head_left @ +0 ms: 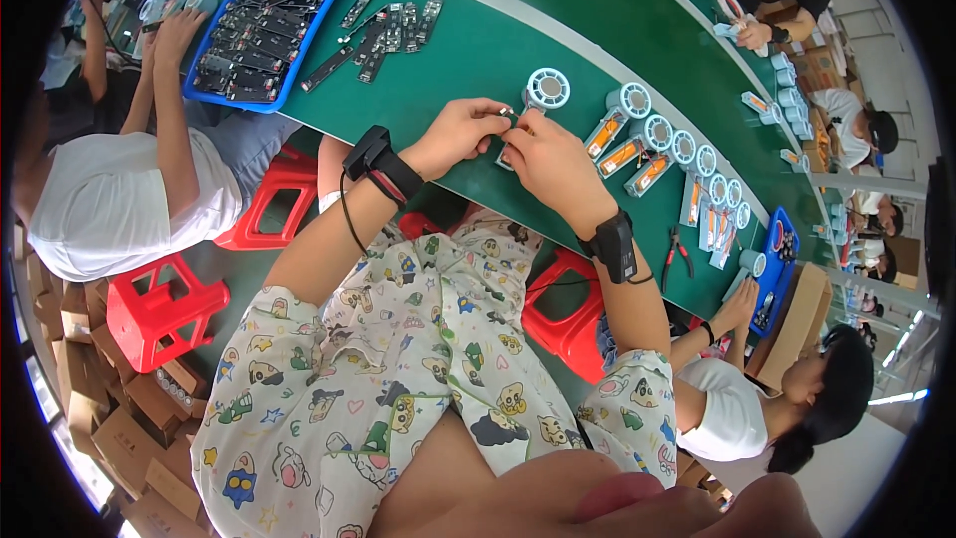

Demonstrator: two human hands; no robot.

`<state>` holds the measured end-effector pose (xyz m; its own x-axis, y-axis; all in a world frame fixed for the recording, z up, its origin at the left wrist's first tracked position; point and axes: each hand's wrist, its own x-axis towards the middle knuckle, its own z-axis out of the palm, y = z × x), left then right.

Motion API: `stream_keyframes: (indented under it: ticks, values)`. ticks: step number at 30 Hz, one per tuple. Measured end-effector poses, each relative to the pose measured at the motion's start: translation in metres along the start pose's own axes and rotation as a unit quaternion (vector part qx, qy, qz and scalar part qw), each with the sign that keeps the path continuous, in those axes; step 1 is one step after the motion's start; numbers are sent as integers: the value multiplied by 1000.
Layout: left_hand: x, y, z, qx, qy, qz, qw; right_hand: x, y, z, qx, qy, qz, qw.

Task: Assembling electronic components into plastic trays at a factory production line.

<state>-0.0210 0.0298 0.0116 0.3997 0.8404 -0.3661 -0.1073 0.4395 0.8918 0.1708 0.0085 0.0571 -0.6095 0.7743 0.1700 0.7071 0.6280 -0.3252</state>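
My left hand (466,135) and my right hand (554,165) meet fingertip to fingertip over the near edge of the green table. Each is closed in a pinch. Between the left fingertips shows a small dark part with a pale end (506,113), too small to name. What the right fingers grip is hidden. Just beyond the hands lies a handheld fan (548,89) with a round, light blue, slotted head. Its handle is mostly covered by my hands. Closest on the right are several similar fans (629,100) in a row, their handles open on orange parts.
A blue tray (299,68) packed with dark circuit boards stands at the left, with loose boards (396,28) beside it. Red-and-black pliers (677,257) lie right of me. A co-worker's hand (735,305) works by another blue tray (779,274). Red stools (164,311) stand below.
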Motion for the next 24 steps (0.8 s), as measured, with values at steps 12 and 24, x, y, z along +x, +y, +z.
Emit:
stream_keyframes:
  ticks: [12, 24]
  values:
    - [2, -9, 0, -17, 10, 13, 1000, 10, -3, -3, -25, -14, -7, 1000]
    - [-1, 3, 27, 384, 109, 159, 903, -24, -4, 48, 160, 247, 110, 949]
